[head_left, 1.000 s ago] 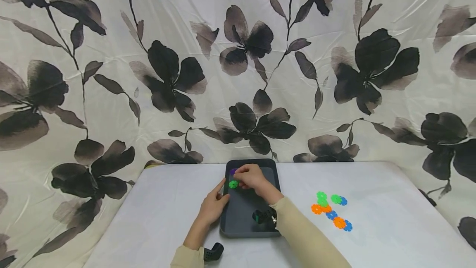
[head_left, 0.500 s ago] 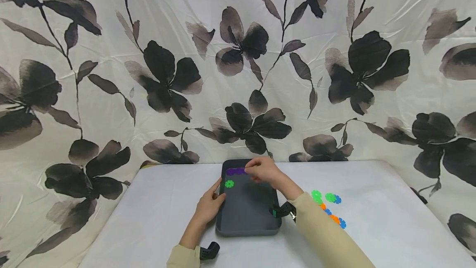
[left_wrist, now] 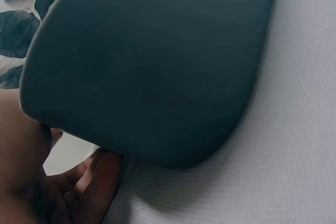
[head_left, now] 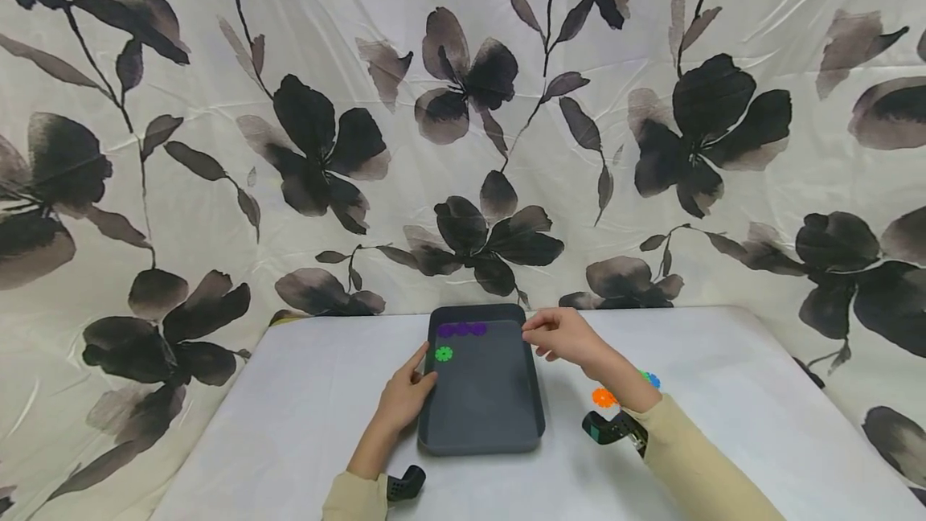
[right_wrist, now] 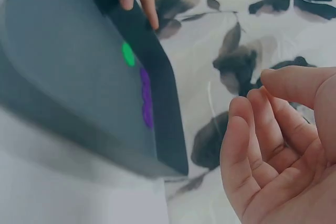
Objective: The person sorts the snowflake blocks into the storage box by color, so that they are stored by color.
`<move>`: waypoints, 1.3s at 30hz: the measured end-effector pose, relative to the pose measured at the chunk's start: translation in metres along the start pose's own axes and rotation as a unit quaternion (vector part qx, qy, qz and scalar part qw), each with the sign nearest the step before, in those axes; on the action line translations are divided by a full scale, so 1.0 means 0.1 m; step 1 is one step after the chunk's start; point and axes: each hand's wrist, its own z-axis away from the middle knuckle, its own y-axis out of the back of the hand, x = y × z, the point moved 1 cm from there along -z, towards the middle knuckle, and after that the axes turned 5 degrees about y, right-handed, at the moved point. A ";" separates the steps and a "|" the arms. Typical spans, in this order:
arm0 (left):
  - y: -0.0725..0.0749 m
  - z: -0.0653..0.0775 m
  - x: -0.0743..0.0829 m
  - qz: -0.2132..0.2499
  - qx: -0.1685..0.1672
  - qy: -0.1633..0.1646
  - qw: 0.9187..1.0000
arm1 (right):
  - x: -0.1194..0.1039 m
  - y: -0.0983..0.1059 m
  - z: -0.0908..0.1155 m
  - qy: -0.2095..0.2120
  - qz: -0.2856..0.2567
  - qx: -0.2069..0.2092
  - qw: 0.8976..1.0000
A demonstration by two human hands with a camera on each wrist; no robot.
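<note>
A dark grey tray lies on the white table. My left hand holds its left edge, thumb at the rim and bent fingers against the outer side in the left wrist view. Inside the tray, several purple flower-shaped discs form a row along the far end. Below the row's left end lies a green notched disc. My right hand hovers just past the tray's upper right edge. In the right wrist view its fingers are loosely curled, with nothing between them and the thumb.
Right of the tray, an orange disc and a blue disc show beside my right forearm, which hides other discs. Black wrist-worn devices sit at the right wrist and left wrist. A floral cloth hangs behind the table.
My right hand has moved right from the tray's upper left, over the purple row, to beyond the right edge. The purple row is now uncovered. My left hand stays at the tray.
</note>
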 end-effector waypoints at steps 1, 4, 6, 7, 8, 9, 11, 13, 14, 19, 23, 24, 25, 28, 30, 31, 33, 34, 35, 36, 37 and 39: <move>0.00 0.00 0.00 0.001 0.000 0.001 1.000 | 0.02 0.04 0.04 -0.002 0.003 0.003 1.000; -0.01 0.01 0.01 0.005 -0.005 0.004 1.000 | 0.09 0.16 0.15 -0.012 0.011 0.018 1.000; -0.01 0.01 0.00 0.005 -0.007 0.005 1.000 | 0.14 0.24 0.22 -0.018 0.016 0.027 0.999; -0.02 0.01 0.00 0.004 -0.006 0.005 1.000 | 0.16 0.28 0.25 -0.020 0.019 0.031 0.999; -0.02 0.00 -0.01 0.002 -0.005 0.005 1.000 | 0.19 0.32 0.29 -0.021 0.022 0.033 0.999; -0.02 0.00 -0.02 0.000 -0.003 0.005 1.000 | 0.22 0.36 0.31 -0.023 0.024 0.036 0.999; -0.01 0.00 -0.03 -0.002 0.003 0.006 1.000 | 0.28 0.44 0.36 -0.027 0.028 0.039 0.998; -0.01 0.00 -0.04 -0.002 0.006 0.006 1.000 | 0.35 0.51 0.40 -0.032 0.033 0.042 0.998; 0.00 -0.01 -0.04 -0.003 0.006 0.006 1.000 | 0.38 0.55 0.42 -0.034 0.034 0.044 0.998; -0.01 -0.02 -0.03 -0.001 0.004 0.005 1.000 | 0.56 0.71 0.54 -0.059 0.031 0.061 0.996; -0.02 -0.02 -0.03 0.001 0.003 0.009 1.000 | 0.72 0.79 0.62 -0.094 0.033 0.079 0.992; -0.02 -0.02 -0.03 0.000 0.003 0.009 1.000 | 0.76 0.80 0.64 -0.101 0.035 0.084 0.991; -0.02 -0.01 -0.03 0.000 0.003 0.009 1.000 | 0.81 0.81 0.65 -0.107 0.036 0.089 0.990; -0.02 -0.01 -0.02 -0.001 0.002 0.009 1.000 | 0.93 0.83 0.68 -0.112 0.036 0.101 0.988; -0.02 -0.01 -0.02 -0.003 0.002 0.009 1.000 | 0.98 0.82 0.70 -0.110 0.040 0.108 0.987; -0.02 -0.01 -0.01 -0.002 0.002 0.009 1.000 | 1.01 0.82 0.71 -0.108 0.041 0.109 0.987; -0.02 -0.01 -0.01 -0.003 0.002 0.009 1.000 | 1.05 0.81 0.73 -0.105 0.043 0.110 0.987; -0.02 -0.01 -0.01 -0.003 0.002 0.009 1.000 | 1.07 0.80 0.73 -0.105 0.045 0.113 0.987; -0.01 -0.01 -0.01 -0.003 0.003 0.009 1.000 | 1.09 0.80 0.73 -0.105 0.048 0.115 0.987; -0.01 -0.01 -0.01 -0.002 0.002 0.008 1.000 | 1.11 0.79 0.72 -0.105 0.050 0.117 0.986; -0.01 -0.01 -0.01 -0.001 0.003 0.007 1.000 | 1.12 0.78 0.72 -0.105 0.052 0.117 0.986; -0.01 -0.01 -0.01 0.000 0.003 0.006 1.000 | 1.16 0.77 0.70 -0.105 0.057 0.123 0.985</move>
